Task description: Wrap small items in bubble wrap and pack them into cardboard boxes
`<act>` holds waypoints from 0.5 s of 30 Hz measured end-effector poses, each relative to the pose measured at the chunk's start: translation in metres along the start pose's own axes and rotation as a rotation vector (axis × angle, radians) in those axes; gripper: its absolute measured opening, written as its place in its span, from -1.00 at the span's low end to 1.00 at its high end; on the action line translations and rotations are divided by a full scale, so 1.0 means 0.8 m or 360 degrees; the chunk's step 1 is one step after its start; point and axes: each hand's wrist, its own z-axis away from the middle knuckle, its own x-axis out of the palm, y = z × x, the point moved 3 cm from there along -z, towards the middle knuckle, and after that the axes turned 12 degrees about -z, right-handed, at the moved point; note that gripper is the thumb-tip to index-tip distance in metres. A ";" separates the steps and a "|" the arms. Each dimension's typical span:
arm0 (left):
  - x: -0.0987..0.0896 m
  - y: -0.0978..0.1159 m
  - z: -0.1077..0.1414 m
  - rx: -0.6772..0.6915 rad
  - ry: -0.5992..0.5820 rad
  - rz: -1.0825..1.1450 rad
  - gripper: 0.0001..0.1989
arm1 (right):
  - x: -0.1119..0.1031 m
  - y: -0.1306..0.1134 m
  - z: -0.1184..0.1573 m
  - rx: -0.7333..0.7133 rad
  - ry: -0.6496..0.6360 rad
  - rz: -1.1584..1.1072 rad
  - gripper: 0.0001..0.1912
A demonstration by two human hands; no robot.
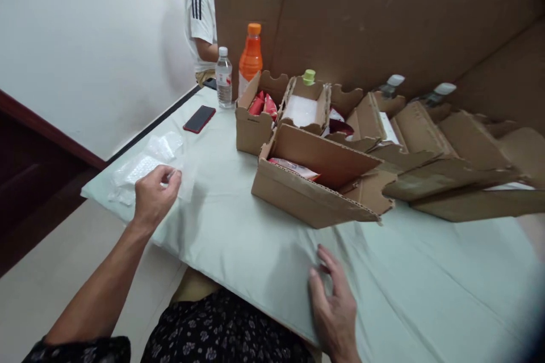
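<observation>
My left hand reaches out to the table's left corner and pinches the edge of a clear plastic bag lying among other clear bags. My right hand rests near the front edge of the pale green tablecloth, fingers spread, holding nothing. In front of it stands an open cardboard box with a red and white packet inside.
Several more cardboard boxes with red packets and white items stand behind. A water bottle, an orange drink bottle and a dark phone sit at the far left. Another person in a white shirt sits beyond. Cardboard sheets wall off the back.
</observation>
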 end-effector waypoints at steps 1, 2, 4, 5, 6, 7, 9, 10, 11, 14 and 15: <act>-0.012 0.021 0.015 0.0027 -0.0052 0.0129 -0.81 | 0.007 -0.012 0.005 -0.0064 -0.0070 -0.0030 -0.59; -0.022 0.043 0.029 0.0057 -0.0117 0.0261 -0.81 | 0.015 -0.024 0.008 -0.0122 -0.0156 -0.0069 -0.54; -0.040 0.085 0.052 0.0153 -0.0218 0.0462 -0.83 | 0.032 -0.050 0.005 -0.0205 -0.0325 -0.0159 -0.34; -0.049 0.102 0.061 0.0200 -0.0250 0.0546 -0.83 | 0.040 -0.062 0.000 -0.0232 -0.0394 -0.0202 -0.24; -0.056 0.117 0.066 0.0237 -0.0281 0.0635 -0.83 | 0.046 -0.074 -0.007 -0.0255 -0.0447 -0.0238 -0.16; -0.063 0.130 0.070 0.0258 -0.0317 0.0743 -0.83 | 0.051 -0.084 -0.015 -0.0280 -0.0489 -0.0265 -0.10; -0.075 0.147 0.073 0.0229 -0.0453 0.0999 -0.83 | 0.057 -0.099 -0.032 -0.0315 -0.0551 -0.0305 -0.02; -0.079 0.153 0.074 0.0182 -0.0555 0.1128 -0.83 | 0.058 -0.104 -0.040 -0.0329 -0.0569 -0.0332 0.02; -0.081 0.157 0.074 0.0116 -0.0669 0.1241 -0.82 | 0.057 -0.107 -0.047 -0.0333 -0.0576 -0.0368 0.05; -0.077 0.164 0.077 -0.0129 -0.1004 0.1451 -0.71 | 0.054 -0.101 -0.063 -0.0247 -0.0612 -0.0543 0.08; -0.072 0.164 0.080 -0.0223 -0.1083 0.1494 -0.66 | 0.054 -0.095 -0.065 -0.0198 -0.0655 -0.0624 0.07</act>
